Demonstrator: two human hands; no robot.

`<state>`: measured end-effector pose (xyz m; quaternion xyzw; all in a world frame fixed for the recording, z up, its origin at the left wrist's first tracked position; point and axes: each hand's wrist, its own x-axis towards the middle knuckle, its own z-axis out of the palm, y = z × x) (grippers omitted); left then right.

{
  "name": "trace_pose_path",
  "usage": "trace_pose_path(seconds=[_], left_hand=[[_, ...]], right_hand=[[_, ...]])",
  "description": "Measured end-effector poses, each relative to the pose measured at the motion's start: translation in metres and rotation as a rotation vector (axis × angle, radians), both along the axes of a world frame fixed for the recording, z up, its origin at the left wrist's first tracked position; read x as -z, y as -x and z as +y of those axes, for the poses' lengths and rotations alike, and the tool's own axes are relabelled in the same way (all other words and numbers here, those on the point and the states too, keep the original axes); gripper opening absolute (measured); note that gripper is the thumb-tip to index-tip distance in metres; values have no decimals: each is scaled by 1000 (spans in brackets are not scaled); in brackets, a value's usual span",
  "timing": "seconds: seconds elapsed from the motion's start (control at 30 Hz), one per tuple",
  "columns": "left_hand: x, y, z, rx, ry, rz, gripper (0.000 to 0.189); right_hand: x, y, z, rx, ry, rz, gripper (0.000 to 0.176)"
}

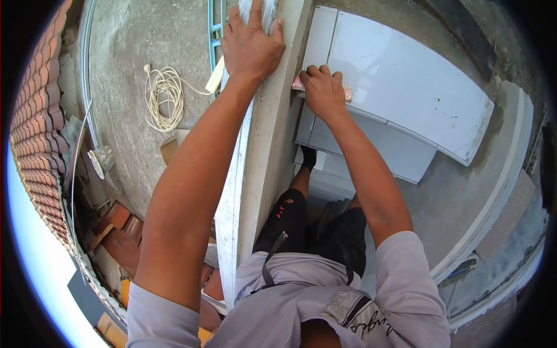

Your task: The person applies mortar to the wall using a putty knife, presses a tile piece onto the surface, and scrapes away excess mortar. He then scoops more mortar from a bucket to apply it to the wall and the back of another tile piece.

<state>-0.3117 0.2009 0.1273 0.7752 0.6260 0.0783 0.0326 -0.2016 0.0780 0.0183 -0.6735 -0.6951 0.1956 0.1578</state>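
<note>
My left hand [250, 46] rests with its fingers spread on top of the concrete wall [271, 116], beside a long pale metal strip [235, 191]. My right hand [325, 90] is closed over a pink and white cloth or sponge [348, 94], pressed at the front left edge of the upper white tiled step [400, 75]. Much of the pink piece is hidden under the fingers. Below that step lies a second white tiled step [371, 145], with a dark-covered foot beside the wall.
Left of the wall are a coiled cream cable [165, 100], a power strip [215, 75] and a teal level [212, 29]. Roof tiles [40, 110] line the far left. A curved concrete edge [499, 185] bounds the stairs at right. A dark board [464, 35] lies at upper right.
</note>
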Motion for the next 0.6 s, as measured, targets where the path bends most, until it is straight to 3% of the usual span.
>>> trace_pose_path(seconds=[0.13,0.23,0.43,0.53,0.6], left_hand=[[-2,-2,1,-5,14,9,64],[-3,-3,1,-8,20,4,64],[-5,-4,1,-7,33,-24,64],[-2,-3,1,3,14,-5,64],[-1,-1,1,19,5,-2,64]], right_hand=[[-4,10,-18,27,68,40,13],[-10,14,-25,13,160,36,29],[-12,8,-31,-156,489,128,37],[11,-1,-39,150,541,514,33],[15,-13,-43,340,735,891,37]])
